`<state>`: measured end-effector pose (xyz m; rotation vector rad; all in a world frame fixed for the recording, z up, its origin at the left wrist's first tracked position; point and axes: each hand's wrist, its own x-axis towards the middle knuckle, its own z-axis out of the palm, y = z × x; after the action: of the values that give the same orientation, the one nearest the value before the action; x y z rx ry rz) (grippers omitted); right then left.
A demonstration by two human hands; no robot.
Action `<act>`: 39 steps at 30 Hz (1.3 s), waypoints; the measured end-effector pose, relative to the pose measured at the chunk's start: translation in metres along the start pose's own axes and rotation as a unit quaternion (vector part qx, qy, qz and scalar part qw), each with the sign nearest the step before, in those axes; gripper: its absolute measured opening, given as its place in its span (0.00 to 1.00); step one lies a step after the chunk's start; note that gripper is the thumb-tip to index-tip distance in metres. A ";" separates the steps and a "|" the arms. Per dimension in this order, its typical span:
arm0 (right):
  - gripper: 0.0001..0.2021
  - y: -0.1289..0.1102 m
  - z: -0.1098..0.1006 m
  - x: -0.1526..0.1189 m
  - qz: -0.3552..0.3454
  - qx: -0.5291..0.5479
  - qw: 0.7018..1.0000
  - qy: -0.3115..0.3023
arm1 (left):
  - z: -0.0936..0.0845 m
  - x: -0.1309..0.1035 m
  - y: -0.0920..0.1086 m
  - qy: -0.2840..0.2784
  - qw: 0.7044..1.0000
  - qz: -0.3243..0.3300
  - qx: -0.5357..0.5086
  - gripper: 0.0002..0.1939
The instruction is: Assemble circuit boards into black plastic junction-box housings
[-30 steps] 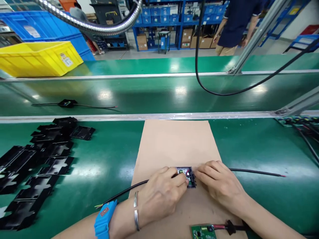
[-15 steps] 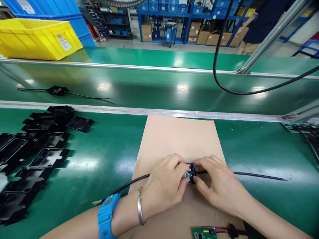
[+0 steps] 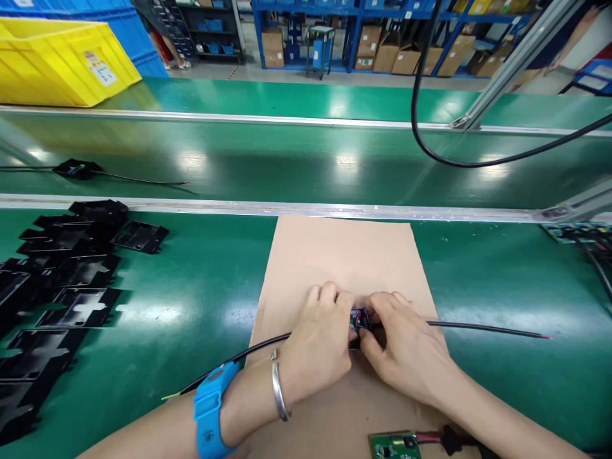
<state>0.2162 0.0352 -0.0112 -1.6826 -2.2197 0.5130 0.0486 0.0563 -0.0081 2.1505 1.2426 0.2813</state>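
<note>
On a cardboard sheet (image 3: pixel 344 255), a small black plastic case (image 3: pixel 359 317) with a circuit board inside sits between my two hands. My left hand (image 3: pixel 322 338) grips its left side, fingers bent over it and partly hiding it. From the right, my right hand (image 3: pixel 401 341) pinches the other end with thumb and forefinger. One black cable (image 3: pixel 258 346) runs out leftward under my left wrist; another black cable (image 3: pixel 488 327) leaves to the right, ending in a reddish tip. Close to the front edge of view lies a green circuit board (image 3: pixel 394 445) with red and black wires.
Many black plastic case parts (image 3: pixel 71 287) are piled at the left. A cased unit with cables (image 3: pixel 76 168) lies on the strip beyond the metal rail (image 3: pixel 229 209). A yellow bin (image 3: pixel 67 64) stands far left. More boards (image 3: pixel 578 233) sit at right, and a black cable (image 3: pixel 459 162) hangs above.
The view has shifted a little. My left hand has turned more upright over the case, and my right hand has moved slightly left; both stay on the case.
</note>
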 end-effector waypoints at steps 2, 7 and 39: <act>0.06 -0.003 0.001 0.003 0.000 -0.001 1.000 -0.003 | 0.000 0.001 0.001 -0.017 1.000 0.002 0.004 0.14; 0.05 -0.001 -0.001 0.006 0.024 0.020 0.999 -0.028 | -0.005 0.004 -0.007 -0.023 0.999 0.013 -0.026 0.14; 0.15 0.043 -0.020 -0.014 -0.168 0.103 0.979 0.058 | -0.028 -0.040 -0.028 0.080 0.996 0.037 0.034 0.11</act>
<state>0.2658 0.0342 -0.0132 -1.1742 -2.2158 0.5202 -0.0060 0.0441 0.0009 2.2724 1.2798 0.4570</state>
